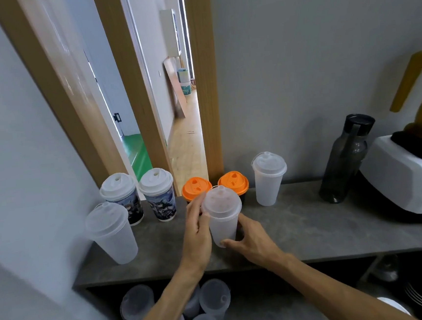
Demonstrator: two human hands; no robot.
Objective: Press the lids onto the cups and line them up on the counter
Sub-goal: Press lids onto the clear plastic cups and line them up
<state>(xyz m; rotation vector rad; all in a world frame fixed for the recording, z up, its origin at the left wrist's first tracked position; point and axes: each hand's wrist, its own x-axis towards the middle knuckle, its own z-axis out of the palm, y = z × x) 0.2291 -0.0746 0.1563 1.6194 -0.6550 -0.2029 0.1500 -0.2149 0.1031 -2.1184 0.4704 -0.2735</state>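
Near the front edge of the grey stone-look bench, the right hand wraps the base of a frosted translucent plastic cup, while the left hand curls against its side under the domed translucent lid. Judging by the seated lid, steady the base, press evenly round the rim, then align it with the two orange-lidded cups behind.

You cannot see the bodies of the two orange-lidded cups: the frosted cup and your left hand cover them. The blender runs off the right edge (its yellow jug is cut short), and the lidded tubs on the lower shelf sit partly behind your forearms, blurred.
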